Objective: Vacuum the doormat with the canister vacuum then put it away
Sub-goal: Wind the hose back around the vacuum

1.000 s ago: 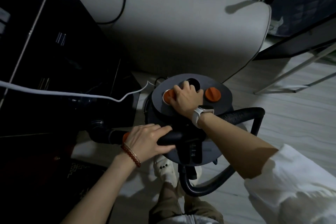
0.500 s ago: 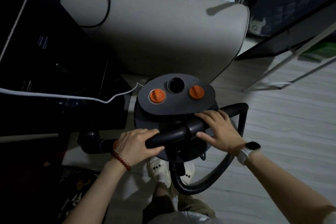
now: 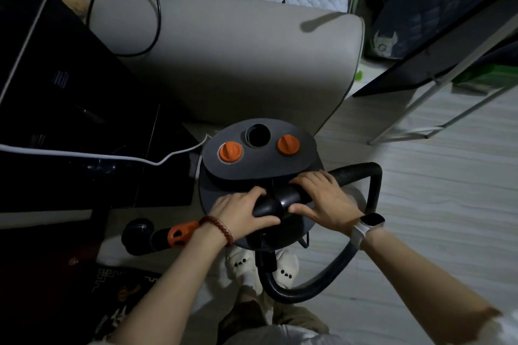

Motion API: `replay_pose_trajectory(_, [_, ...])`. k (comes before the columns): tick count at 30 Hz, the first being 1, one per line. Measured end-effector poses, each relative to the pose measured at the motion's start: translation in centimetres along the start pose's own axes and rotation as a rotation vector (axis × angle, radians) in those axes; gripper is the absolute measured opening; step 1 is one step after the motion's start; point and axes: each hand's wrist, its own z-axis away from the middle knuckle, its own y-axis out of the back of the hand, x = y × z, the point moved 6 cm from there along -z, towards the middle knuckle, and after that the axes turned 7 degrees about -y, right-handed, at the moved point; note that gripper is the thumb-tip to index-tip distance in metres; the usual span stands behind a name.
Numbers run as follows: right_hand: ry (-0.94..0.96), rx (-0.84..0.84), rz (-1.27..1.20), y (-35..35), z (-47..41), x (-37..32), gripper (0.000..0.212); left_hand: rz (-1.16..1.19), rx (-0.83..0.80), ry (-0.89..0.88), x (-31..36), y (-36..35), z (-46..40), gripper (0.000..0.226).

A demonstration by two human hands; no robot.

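The dark grey canister vacuum (image 3: pixel 260 165) stands on the floor in front of me, with two orange knobs and an open round port on its lid. My left hand (image 3: pixel 241 211) grips the black hose wand (image 3: pixel 276 200) lying across the canister's top. My right hand (image 3: pixel 322 199) grips the same wand just to the right. The black hose (image 3: pixel 361 176) loops round the canister's right side and back under it. An orange-collared nozzle end (image 3: pixel 157 235) pokes out left of my left wrist. The dark patterned doormat (image 3: pixel 123 288) lies at the lower left.
A grey sofa arm (image 3: pixel 238 64) rises right behind the vacuum. A black cabinet (image 3: pixel 70 120) fills the left, with a white cable (image 3: pixel 84 155) running across it. A white metal-legged table (image 3: pixel 437 109) stands at the right. Pale wood floor (image 3: pixel 420 232) spreads right.
My right hand left the canister's lid and came down onto the wand beside my left hand. My left hand slid right along the wand, uncovering the orange nozzle collar.
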Motion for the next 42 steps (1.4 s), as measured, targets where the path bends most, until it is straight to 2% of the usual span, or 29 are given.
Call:
replay_pose_trajectory(5, [0.011, 0.003, 0.002, 1.5, 1.2, 2.1, 0.086, 0.142, 0.157, 0.008, -0.3, 0.7, 2.3, 0.068])
replay_pose_trajectory(8, [-0.043, -0.002, 0.054, 1.8, 1.2, 3.5, 0.086, 0.278, 0.276, 0.012, -1.0, 1.7, 4.4, 0.087])
replay_pose_trajectory(11, [-0.085, 0.015, 0.03, 2.4, 0.6, 3.2, 0.091, 0.338, 0.256, 0.062, -1.9, 2.1, 4.7, 0.095])
replay_pose_trajectory(13, [-0.019, 0.083, 0.023, 3.5, 0.4, 1.5, 0.086, 0.389, 0.217, 0.048, -1.5, 2.5, 4.0, 0.087])
replay_pose_trajectory(16, [0.165, 0.292, 0.14, 5.5, 0.3, -1.8, 0.064, 0.399, 0.154, -0.019, -0.5, 3.3, 2.5, 0.067])
replay_pose_trajectory(18, [0.244, 0.353, 0.184, 6.5, 0.4, -3.3, 0.059, 0.449, 0.15, -0.044, -0.1, 3.6, 2.0, 0.059])
replay_pose_trajectory(22, [0.252, 0.284, 0.149, 6.5, 0.5, -3.1, 0.064, 0.636, 0.242, -0.062, -0.7, 3.3, 3.7, 0.055])
replay_pose_trajectory(27, [-0.004, 0.093, 0.038, 4.0, -0.5, -0.9, 0.074, 0.798, 0.293, 0.024, -4.4, 2.9, 6.8, 0.038])
replay_pose_trajectory(29, [-0.011, 0.11, 0.043, 3.9, -1.3, -2.1, 0.072, 0.757, 0.259, 0.045, -5.3, 2.8, 7.3, 0.034])
replay_pose_trajectory(32, [0.13, 0.283, 0.147, 5.9, -2.5, -6.2, 0.056, 0.718, 0.262, 0.019, -5.2, 4.0, 7.1, 0.048])
replay_pose_trajectory(34, [0.26, 0.386, 0.244, 7.4, -3.2, -9.3, 0.051, 0.774, 0.311, 0.003, -4.9, 5.4, 6.7, 0.047])
replay_pose_trajectory(37, [0.429, 0.485, 0.349, 8.9, -4.5, -12.8, 0.048, 0.85, 0.466, -0.054, -4.6, 7.9, 6.4, 0.03])
replay_pose_trajectory(40, [0.483, 0.481, 0.323, 9.1, -6.1, -14.1, 0.054, 0.972, 0.597, -0.04, -5.8, 8.8, 7.1, 0.018])
replay_pose_trajectory(42, [0.456, 0.457, 0.274, 8.8, -7.1, -13.8, 0.056, 1.006, 0.647, -0.019, -6.9, 8.6, 7.9, 0.019])
